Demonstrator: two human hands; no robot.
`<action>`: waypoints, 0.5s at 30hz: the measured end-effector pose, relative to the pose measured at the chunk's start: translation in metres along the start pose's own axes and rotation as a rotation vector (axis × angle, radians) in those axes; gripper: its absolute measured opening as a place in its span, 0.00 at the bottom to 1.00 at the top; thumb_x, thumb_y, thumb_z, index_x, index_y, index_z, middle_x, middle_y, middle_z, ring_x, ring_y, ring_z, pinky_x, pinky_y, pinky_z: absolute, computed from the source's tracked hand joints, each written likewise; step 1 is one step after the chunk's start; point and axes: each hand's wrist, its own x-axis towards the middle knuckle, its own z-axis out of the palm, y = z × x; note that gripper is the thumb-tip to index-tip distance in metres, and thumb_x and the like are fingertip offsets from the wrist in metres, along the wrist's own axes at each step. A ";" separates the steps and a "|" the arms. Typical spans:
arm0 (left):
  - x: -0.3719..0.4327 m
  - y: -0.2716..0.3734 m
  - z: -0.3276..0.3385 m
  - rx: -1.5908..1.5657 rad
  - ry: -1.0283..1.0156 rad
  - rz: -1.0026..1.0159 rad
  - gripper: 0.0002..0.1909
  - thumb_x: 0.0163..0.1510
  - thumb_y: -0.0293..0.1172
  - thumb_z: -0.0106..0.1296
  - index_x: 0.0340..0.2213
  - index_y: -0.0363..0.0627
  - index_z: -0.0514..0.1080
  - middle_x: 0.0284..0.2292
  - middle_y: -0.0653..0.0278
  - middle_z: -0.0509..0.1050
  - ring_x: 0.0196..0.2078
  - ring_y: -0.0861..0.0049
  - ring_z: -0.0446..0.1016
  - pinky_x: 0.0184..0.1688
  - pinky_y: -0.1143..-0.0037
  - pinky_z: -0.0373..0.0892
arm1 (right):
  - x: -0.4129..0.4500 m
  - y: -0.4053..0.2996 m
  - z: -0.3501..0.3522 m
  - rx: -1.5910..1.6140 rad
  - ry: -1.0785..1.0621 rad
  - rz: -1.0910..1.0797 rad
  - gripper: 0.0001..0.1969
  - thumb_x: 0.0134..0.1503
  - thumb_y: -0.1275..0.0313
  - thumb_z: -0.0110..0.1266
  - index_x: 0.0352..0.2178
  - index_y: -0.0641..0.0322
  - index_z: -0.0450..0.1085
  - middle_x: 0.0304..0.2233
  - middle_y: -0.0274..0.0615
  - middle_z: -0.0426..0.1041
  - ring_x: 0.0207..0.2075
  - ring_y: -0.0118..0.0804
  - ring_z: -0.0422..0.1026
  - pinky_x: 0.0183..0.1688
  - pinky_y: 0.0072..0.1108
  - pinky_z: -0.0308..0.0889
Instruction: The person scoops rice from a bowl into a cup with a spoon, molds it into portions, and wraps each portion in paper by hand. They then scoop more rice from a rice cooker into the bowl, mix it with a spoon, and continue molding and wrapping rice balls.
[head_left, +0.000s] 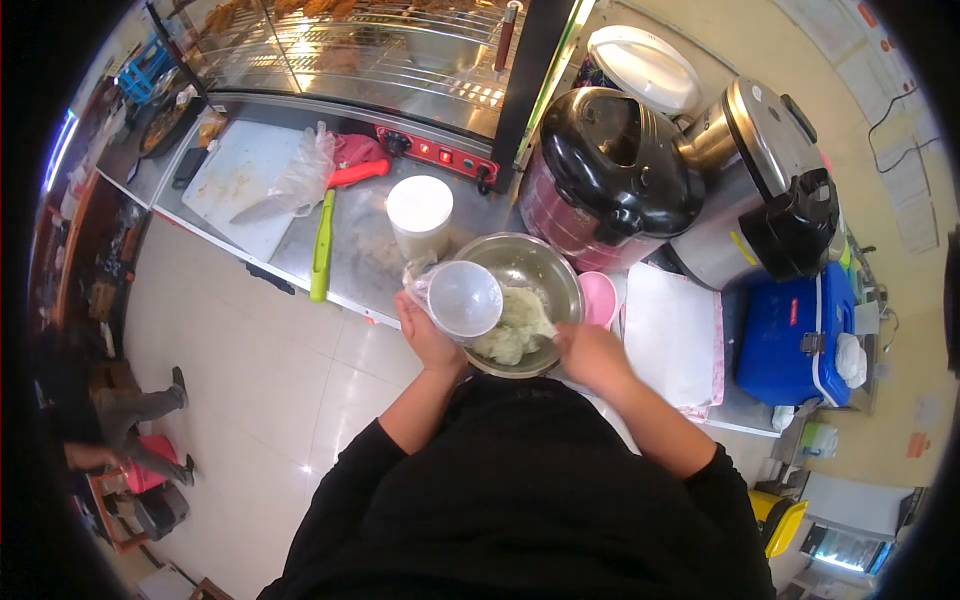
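My left hand (429, 334) grips a translucent plastic cup (465, 300), tilted so that its round face shows, at the left rim of a stainless steel bowl (536, 251). Clear plastic film (417, 276) bunches between this hand and the cup. In the bowl lies a pale, sticky mass (510, 349) that looks like cooked rice. My right hand (596, 360), slightly blurred, is closed around the handle of a pale paddle or spoon (534, 309) whose head rests in that mass. Just behind the cup stands a white-topped container (420, 206).
Left on the steel counter are a white cutting board (232, 180), a red-handled knife (360, 173) and a green-handled tool (322, 244). A heated display case (360, 67), rice cooker (607, 180), pink cup (598, 298) and blue cooler (787, 337) surround the bowl. Another person's legs (142, 412) show far left.
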 end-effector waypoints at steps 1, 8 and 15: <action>-0.001 0.001 0.001 0.007 0.018 -0.004 0.17 0.65 0.41 0.33 0.49 0.46 0.60 0.44 0.59 0.70 0.44 0.68 0.73 0.46 0.68 0.71 | -0.005 -0.009 0.004 0.050 0.028 -0.061 0.13 0.57 0.67 0.45 0.37 0.62 0.73 0.28 0.56 0.75 0.28 0.54 0.75 0.33 0.40 0.69; 0.000 0.010 0.007 0.036 0.092 0.001 0.17 0.64 0.41 0.34 0.48 0.44 0.61 0.44 0.60 0.70 0.44 0.70 0.72 0.46 0.69 0.70 | -0.031 -0.058 -0.029 -0.174 -0.072 -0.314 0.11 0.51 0.75 0.46 0.36 0.71 0.68 0.22 0.53 0.74 0.23 0.50 0.75 0.24 0.34 0.70; 0.003 0.007 0.009 0.043 0.075 0.016 0.19 0.64 0.42 0.32 0.48 0.43 0.62 0.44 0.60 0.70 0.45 0.71 0.72 0.46 0.70 0.70 | -0.002 -0.054 -0.013 -0.152 -0.264 -0.513 0.11 0.50 0.75 0.46 0.34 0.71 0.69 0.22 0.53 0.74 0.26 0.52 0.75 0.28 0.37 0.71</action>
